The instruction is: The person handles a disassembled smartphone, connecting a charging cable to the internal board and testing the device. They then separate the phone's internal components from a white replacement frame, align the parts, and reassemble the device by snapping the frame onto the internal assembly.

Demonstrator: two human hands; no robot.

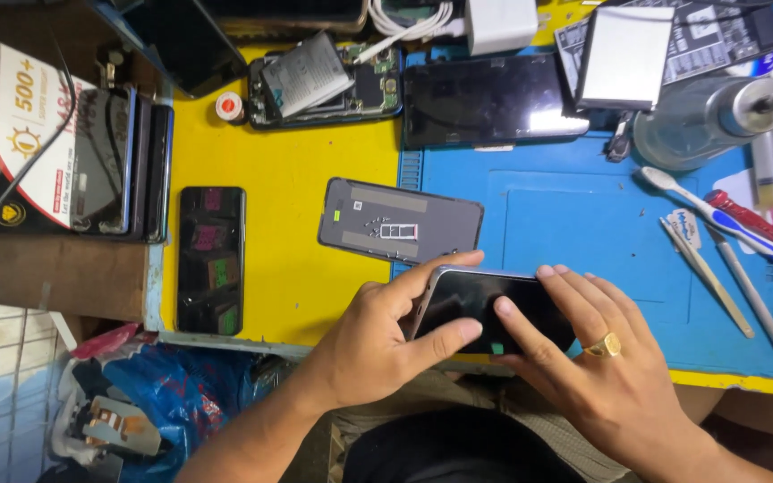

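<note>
A black smartphone (pixel 471 300) with a dark glossy screen sits at the near edge of the bench, held between both hands. My left hand (pixel 378 344) grips its left end, thumb on top and a finger curled along the front edge. My right hand (pixel 597 367), wearing a gold ring, rests on its right end with fingers spread on the glass. Just beyond lies a grey phone back cover (pixel 400 220), inside face up, straddling the yellow surface (pixel 288 179) and the blue mat (pixel 574 224).
A dark phone (pixel 211 259) lies at the left, an opened phone with its battery lifted (pixel 324 82) at the back, a black screen (pixel 489 100) beside it. A toothbrush and pry tools (pixel 726 259) lie on the right near a metal bottle (pixel 704 121). Boxes stack far left.
</note>
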